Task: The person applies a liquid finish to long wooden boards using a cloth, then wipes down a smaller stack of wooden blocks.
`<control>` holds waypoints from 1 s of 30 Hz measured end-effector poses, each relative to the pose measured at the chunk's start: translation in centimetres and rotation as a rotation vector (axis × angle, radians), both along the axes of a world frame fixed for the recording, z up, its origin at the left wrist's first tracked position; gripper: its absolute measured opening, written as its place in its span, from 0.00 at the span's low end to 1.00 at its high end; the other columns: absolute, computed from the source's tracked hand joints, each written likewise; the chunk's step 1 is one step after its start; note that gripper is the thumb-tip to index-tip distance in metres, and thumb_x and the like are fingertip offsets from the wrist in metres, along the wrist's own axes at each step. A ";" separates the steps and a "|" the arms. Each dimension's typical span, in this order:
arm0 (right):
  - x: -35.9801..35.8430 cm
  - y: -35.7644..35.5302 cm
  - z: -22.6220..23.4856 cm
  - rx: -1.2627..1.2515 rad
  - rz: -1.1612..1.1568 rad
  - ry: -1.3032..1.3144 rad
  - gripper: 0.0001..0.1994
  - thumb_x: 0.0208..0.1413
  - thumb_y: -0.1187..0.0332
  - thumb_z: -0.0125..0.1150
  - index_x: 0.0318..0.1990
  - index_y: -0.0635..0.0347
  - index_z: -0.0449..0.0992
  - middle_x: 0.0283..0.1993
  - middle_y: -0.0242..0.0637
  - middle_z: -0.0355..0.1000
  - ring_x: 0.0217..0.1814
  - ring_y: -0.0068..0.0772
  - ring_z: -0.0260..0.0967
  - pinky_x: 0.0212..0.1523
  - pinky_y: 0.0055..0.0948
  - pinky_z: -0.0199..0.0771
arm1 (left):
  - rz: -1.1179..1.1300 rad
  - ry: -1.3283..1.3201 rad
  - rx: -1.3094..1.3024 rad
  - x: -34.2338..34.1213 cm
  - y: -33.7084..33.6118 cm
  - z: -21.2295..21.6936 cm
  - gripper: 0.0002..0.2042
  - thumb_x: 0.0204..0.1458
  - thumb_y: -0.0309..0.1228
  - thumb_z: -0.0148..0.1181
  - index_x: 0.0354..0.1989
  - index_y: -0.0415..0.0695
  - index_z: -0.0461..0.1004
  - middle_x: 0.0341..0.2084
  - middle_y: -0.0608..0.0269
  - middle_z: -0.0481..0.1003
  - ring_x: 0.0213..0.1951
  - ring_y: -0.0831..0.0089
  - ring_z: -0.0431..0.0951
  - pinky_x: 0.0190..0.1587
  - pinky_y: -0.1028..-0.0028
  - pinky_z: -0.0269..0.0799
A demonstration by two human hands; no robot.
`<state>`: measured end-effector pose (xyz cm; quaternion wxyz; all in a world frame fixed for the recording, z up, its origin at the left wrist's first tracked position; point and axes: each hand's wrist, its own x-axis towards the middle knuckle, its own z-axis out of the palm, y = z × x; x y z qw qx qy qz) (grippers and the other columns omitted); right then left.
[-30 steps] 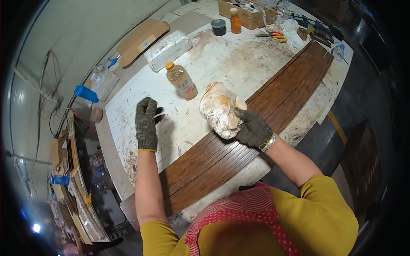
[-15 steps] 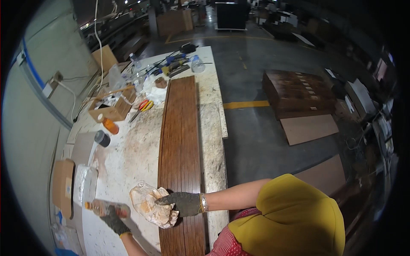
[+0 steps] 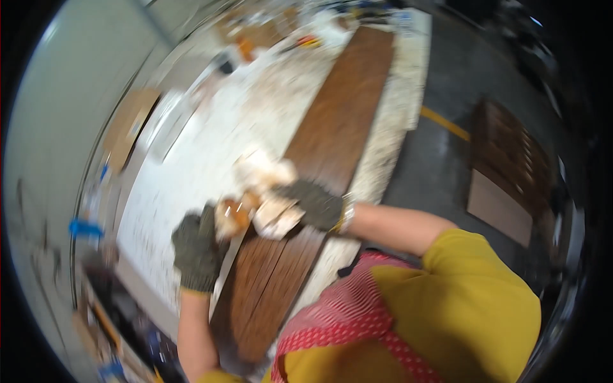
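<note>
In a dark work glove, my left hand is closed round a clear plastic bottle holding some amber liquid. The bottle is tipped, with its neck end against a crumpled whitish cloth that has brownish stains. My right hand, gloved as well, grips that cloth from the right side. Both hands are above a long dark-brown wooden board with lengthwise grooves, which lies along the white table. Motion blur hides whether liquid is flowing and whether the bottle's cap is off.
Toward the far end lie red-and-yellow-handled scissors, an orange bottle, a dark jar and a cardboard box. A plastic-wrapped pack sits at the left edge. Brown stacked panels stand on the floor at right.
My left hand has lifted the bottle from beside the board and brought it to the cloth. My right hand has raised the cloth toward it. The view has swung left and down.
</note>
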<state>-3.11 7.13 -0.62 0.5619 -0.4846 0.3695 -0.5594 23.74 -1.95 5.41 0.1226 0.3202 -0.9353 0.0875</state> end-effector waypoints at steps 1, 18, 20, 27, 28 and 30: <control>-0.4 0.2 -0.3 -0.179 -0.025 0.099 0.18 0.69 0.62 0.52 0.59 0.62 0.71 0.50 0.42 0.77 0.49 0.31 0.78 0.49 0.29 0.81 | 0.057 -0.032 -0.025 0.3 0.0 0.7 0.34 0.40 0.38 0.73 0.59 0.45 0.71 0.34 0.55 0.72 0.36 0.55 0.74 0.37 0.57 0.69; 1.4 -0.7 -0.5 0.448 0.160 -0.917 0.24 0.67 0.63 0.54 0.64 0.69 0.64 0.60 0.51 0.72 0.59 0.44 0.73 0.62 0.40 0.76 | 0.130 -0.274 -0.074 2.6 3.2 5.6 0.30 0.43 0.32 0.70 0.60 0.53 0.71 0.39 0.57 0.73 0.42 0.59 0.76 0.45 0.58 0.69; 1.6 -1.2 -0.6 0.498 0.171 -0.935 0.24 0.68 0.63 0.53 0.65 0.69 0.63 0.61 0.52 0.70 0.60 0.44 0.73 0.61 0.42 0.77 | 0.125 -0.196 -0.026 2.4 2.1 4.7 0.32 0.43 0.35 0.72 0.61 0.53 0.70 0.39 0.56 0.73 0.42 0.59 0.75 0.46 0.58 0.69; 1.1 -1.6 -0.1 0.522 0.242 -1.038 0.27 0.64 0.65 0.57 0.67 0.65 0.61 0.63 0.52 0.69 0.62 0.45 0.72 0.64 0.44 0.75 | 0.196 0.606 0.390 -1.4 -7.6 -3.6 0.32 0.49 0.40 0.71 0.62 0.45 0.66 0.49 0.53 0.76 0.48 0.59 0.79 0.53 0.60 0.75; 0.6 -1.4 -0.2 0.552 0.164 -1.044 0.27 0.64 0.64 0.58 0.67 0.65 0.61 0.63 0.50 0.70 0.62 0.45 0.72 0.63 0.43 0.75 | 0.126 0.795 0.438 -2.2 -9.4 -5.1 0.30 0.50 0.39 0.69 0.61 0.45 0.67 0.48 0.55 0.76 0.47 0.61 0.78 0.52 0.61 0.76; -0.6 -0.6 -0.6 0.530 0.157 -1.021 0.28 0.63 0.65 0.57 0.68 0.67 0.60 0.65 0.52 0.68 0.63 0.45 0.72 0.64 0.43 0.74 | 0.133 1.044 0.608 -3.0 -12.4 -7.6 0.27 0.51 0.38 0.67 0.58 0.45 0.67 0.46 0.58 0.76 0.45 0.64 0.78 0.50 0.62 0.76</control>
